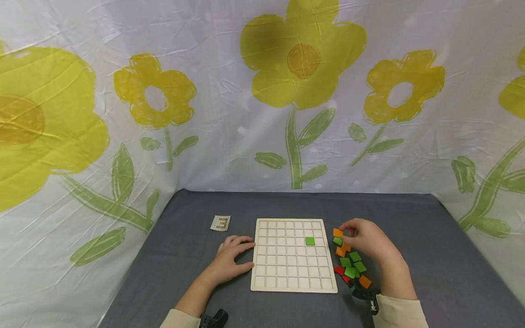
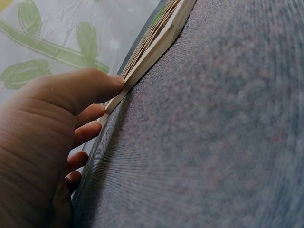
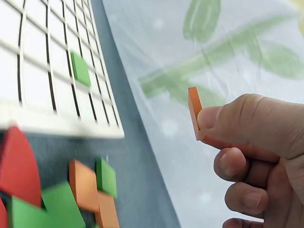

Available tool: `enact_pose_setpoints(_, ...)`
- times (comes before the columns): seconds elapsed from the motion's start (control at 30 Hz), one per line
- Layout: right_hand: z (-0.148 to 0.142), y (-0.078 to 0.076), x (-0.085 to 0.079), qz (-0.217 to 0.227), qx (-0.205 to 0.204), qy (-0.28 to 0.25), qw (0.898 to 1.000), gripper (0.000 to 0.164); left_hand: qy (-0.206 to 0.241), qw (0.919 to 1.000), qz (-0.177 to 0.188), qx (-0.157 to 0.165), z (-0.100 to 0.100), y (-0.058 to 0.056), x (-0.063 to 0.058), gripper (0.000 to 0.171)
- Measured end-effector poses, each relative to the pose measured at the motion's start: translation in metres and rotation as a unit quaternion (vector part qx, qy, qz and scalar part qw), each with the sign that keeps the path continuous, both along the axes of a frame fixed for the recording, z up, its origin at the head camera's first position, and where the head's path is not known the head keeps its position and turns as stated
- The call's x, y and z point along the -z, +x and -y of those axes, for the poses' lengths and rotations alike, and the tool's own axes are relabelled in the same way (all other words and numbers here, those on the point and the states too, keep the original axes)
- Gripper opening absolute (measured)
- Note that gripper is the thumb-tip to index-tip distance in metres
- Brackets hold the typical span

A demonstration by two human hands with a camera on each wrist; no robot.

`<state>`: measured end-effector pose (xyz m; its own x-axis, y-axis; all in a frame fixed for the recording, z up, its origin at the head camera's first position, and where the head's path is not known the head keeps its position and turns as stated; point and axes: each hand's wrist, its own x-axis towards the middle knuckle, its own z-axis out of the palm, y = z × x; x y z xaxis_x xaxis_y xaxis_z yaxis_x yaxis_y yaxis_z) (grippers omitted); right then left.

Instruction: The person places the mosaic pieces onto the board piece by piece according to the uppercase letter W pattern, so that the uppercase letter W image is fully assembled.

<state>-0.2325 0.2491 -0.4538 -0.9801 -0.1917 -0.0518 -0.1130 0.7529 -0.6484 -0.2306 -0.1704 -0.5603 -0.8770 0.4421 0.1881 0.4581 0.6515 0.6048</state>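
A square wooden grid board (image 1: 293,269) lies on the table, with one green tile (image 1: 310,241) in a cell at its upper right. Touching the board's left edge are the thumb and fingertips of my left hand (image 1: 229,260), the fingers spread and holding nothing. My right hand (image 1: 371,239) is just off the board's right side, above the upper end of a loose pile. Between its thumb and index finger it pinches an orange tile (image 3: 194,114), raised on edge. Below it lie loose green tiles (image 1: 346,262), orange tiles (image 1: 340,251) and red pieces (image 1: 339,270).
A small printed pattern card (image 1: 220,223) lies behind the left hand. Another orange tile (image 1: 365,281) sits at the pile's near end, close to the right wrist's black strap (image 1: 362,291). A flower-patterned curtain (image 1: 221,150) hangs behind the dark grey tablecloth (image 1: 447,255).
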Motion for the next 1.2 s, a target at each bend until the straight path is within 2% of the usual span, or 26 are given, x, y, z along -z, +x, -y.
enact_pose_setpoints(0.2,0.020,0.003,-0.006,-0.004,-0.032,0.006,0.999,0.022,0.003,1.0000,0.003,0.000,0.000,0.000,0.000,0.054)
enact_pose_setpoints(0.37,0.033,0.005,-0.003,-0.011,-0.059,0.028,0.998,0.020,0.002,1.0000,0.005,0.002,0.001,0.000,0.001,0.054)
enact_pose_setpoints(0.67,0.048,0.001,0.022,-0.018,-0.103,0.047,0.993,0.016,0.004,1.0000,0.002,0.002,0.002,-0.001,0.001,0.053)
enact_pose_setpoints(0.9,0.057,0.002,0.040,-0.024,-0.110,0.084,0.990,0.014,0.002,1.0000,-0.003,0.003,0.002,-0.001,0.001,0.053)
enact_pose_setpoints(1.2,0.064,0.003,0.045,-0.051,-0.100,0.113,0.987,0.016,0.005,1.0000,-0.006,0.006,0.001,0.000,-0.001,0.052)
